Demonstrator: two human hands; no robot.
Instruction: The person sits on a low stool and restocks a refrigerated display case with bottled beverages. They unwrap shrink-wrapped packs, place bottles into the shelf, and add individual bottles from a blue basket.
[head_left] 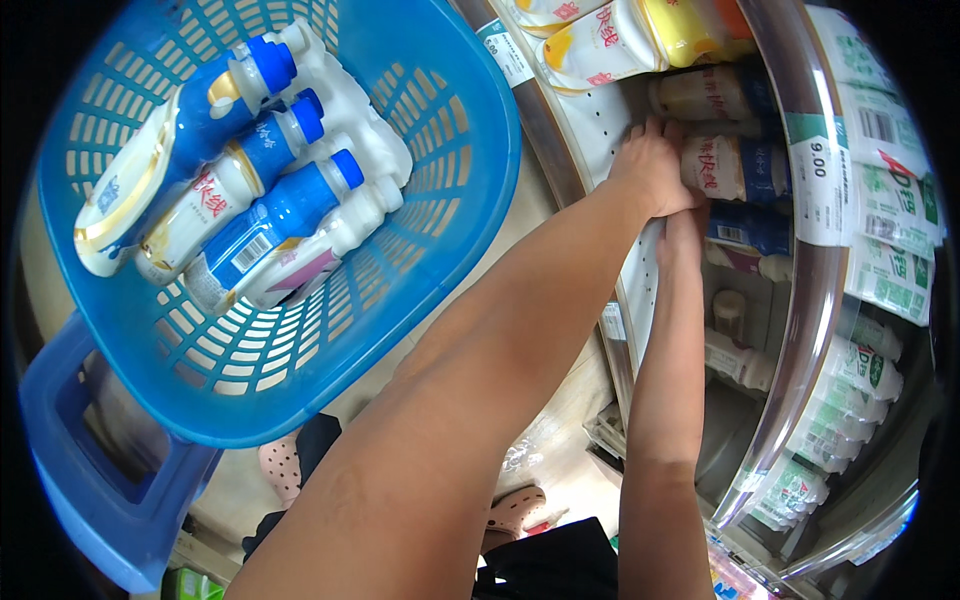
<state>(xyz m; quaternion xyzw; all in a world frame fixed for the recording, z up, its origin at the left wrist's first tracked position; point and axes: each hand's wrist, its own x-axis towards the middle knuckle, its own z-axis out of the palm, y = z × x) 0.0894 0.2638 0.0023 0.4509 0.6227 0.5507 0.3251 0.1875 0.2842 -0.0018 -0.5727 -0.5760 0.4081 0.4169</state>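
My left hand (650, 168) reaches into the shelf, fingers stretched out and slightly apart, against the base end of a white drink bottle (712, 168) with red lettering and a blue top part. Just below it, my right hand (684, 232) lies close to a blue bottle (745, 230); its fingers are hidden behind the left hand and the bottles. Another white-and-blue bottle (700, 92) lies in shadow above my left hand. A blue plastic basket (440, 290) at the left holds several drink bottles (225, 190) with blue caps, beside paler white bottles.
White bottles with orange and yellow labels (610, 45) occupy the upper shelf area. A shelf rail (812, 100) with a price tag (820, 180) runs along the right, with green-and-white packs (895, 200) beyond it. The basket's blue handle (65, 390) sticks out lower left.
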